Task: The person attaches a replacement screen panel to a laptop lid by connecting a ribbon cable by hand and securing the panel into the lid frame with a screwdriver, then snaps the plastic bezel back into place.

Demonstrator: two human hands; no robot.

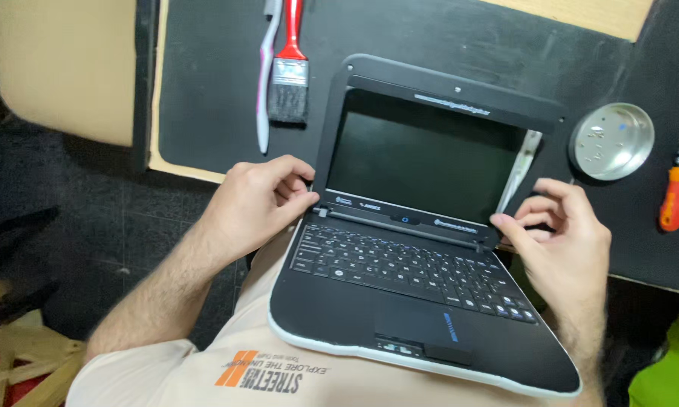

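On the person's lap, the small black laptop lies open, its front edge overhanging the thighs, so a shove could tip it off. The left hand curls around the left hinge corner, fingers pinching the screen's lower edge; the right hand pinches the right hinge corner, where a pale strip, perhaps a loosened bezel, could snap if pried unevenly. Beyond, a metal dish of small screws, an orange screwdriver and a red-handled brush lie on the black mat; an elbow could scatter them.

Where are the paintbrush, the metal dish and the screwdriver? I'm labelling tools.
paintbrush [288,89]: head view, on the metal band above its bristles.
metal dish [614,143]: head view, on its bare inner floor.
screwdriver [672,202]: head view, on its orange handle.
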